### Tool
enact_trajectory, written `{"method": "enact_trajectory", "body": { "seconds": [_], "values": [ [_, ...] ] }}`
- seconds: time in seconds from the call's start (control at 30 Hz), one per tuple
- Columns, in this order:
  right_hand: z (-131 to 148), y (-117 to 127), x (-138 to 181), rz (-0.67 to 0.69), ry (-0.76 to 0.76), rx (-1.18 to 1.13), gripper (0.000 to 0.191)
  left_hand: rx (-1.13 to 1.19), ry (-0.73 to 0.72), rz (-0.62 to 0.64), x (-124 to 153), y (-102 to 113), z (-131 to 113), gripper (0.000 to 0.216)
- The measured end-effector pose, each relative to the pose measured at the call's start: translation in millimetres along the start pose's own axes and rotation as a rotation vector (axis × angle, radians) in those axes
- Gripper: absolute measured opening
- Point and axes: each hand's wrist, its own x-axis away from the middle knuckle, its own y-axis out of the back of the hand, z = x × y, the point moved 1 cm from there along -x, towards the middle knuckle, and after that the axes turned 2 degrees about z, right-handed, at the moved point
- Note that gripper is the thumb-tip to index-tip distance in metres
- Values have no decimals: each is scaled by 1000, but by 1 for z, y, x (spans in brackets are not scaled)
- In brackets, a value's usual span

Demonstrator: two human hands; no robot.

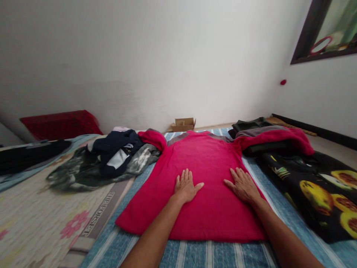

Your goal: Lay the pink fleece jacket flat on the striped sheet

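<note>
A bright pink long-sleeved top (pixel 206 219) with grey shoulder panels lies spread out, its hem toward me and its collar at the far end. My left hand (pixel 187 187) rests flat on the left half of its body, fingers extended and thumb out. On the right half, my right hand (pixel 242 184) also lies flat with its fingers apart. Neither hand grips the cloth. The left sleeve reaches out toward a clothes pile, and the right sleeve lies over dark folded clothes. Under the top is a blue and white striped sheet (pixel 192 255).
To the left, a navy garment (pixel 119 149) and a camouflage-patterned one (pixel 75 173) lie heaped on a floral mat (pixel 44 219). A black fruit-print garment (pixel 312 197) lies folded at right. Against the wall are a small cardboard box (pixel 184 124) and a red box-like object (pixel 60 124).
</note>
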Motion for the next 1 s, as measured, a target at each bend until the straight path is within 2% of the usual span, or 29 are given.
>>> {"method": "enact_trajectory", "body": {
  "seconds": [0.13,0.27,0.4,0.6,0.87,1.0],
  "values": [
    [0,0,0,-7,2,-5,83,10,-1,0,0,-3,2,90],
    [-1,-1,-1,-20,10,-4,81,8,13,-4,2,3,3,86],
    [-2,-4,-2,-33,15,0,82,-36,97,-54,5,8,20,86],
    [-3,-6,-2,-19,9,-5,83,-59,171,-45,8,0,41,87],
    [-2,-4,-2,3,6,-1,83,-63,164,-56,9,0,40,88],
    [-2,-4,-1,-8,3,-6,82,-31,157,-58,14,6,32,81]
  ]
}}
